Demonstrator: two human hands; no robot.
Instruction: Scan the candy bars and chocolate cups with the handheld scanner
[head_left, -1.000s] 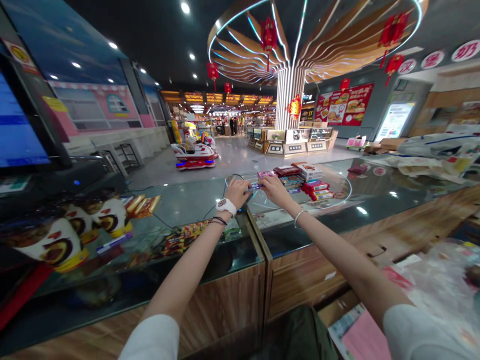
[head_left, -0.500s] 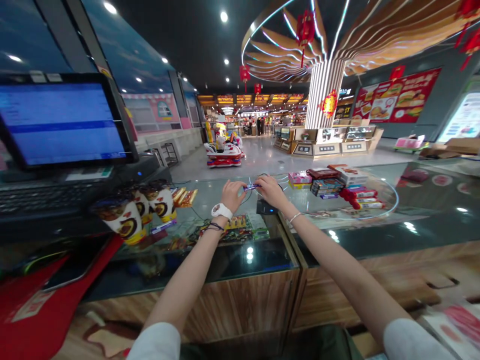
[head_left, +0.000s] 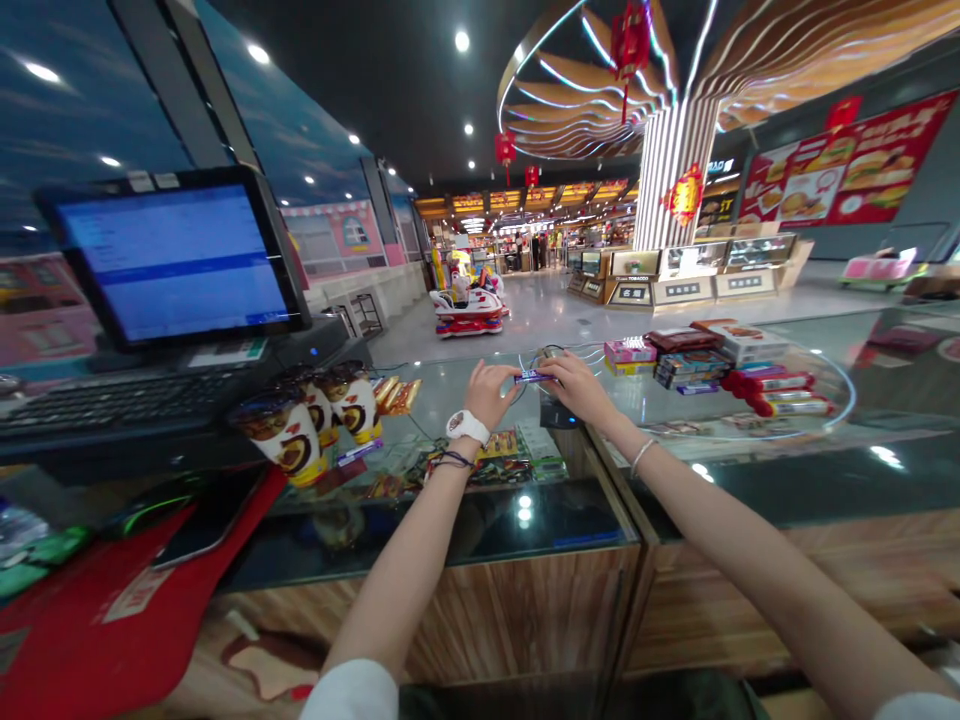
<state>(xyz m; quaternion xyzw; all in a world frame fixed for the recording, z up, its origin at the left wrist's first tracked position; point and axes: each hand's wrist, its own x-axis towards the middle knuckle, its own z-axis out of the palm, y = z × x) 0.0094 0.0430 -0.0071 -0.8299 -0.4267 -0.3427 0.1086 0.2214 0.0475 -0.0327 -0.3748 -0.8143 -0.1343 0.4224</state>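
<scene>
Both my hands reach out over the glass counter [head_left: 450,540] and hold one small purple packet [head_left: 532,376] between them. My left hand [head_left: 489,392], with a white watch on the wrist, pinches its left end. My right hand [head_left: 577,385], with a thin bracelet, pinches its right end. Just below the packet sits a small dark device [head_left: 559,412] with a blue light. A pile of flat boxes and packets [head_left: 712,365] lies on the glass to the right of my hands.
A till screen [head_left: 176,260] and keyboard [head_left: 112,400] stand at the left. Cups with dark lids [head_left: 300,425] and gold-wrapped bars [head_left: 394,393] sit beside them. A phone [head_left: 206,520] lies on a red mat. Beyond the counter is a mall floor with a kiddie ride [head_left: 469,305].
My view has swung left, bringing the till screen fully into sight. Both hands have kept hold of the purple packet, now slightly away from the pile of boxes.
</scene>
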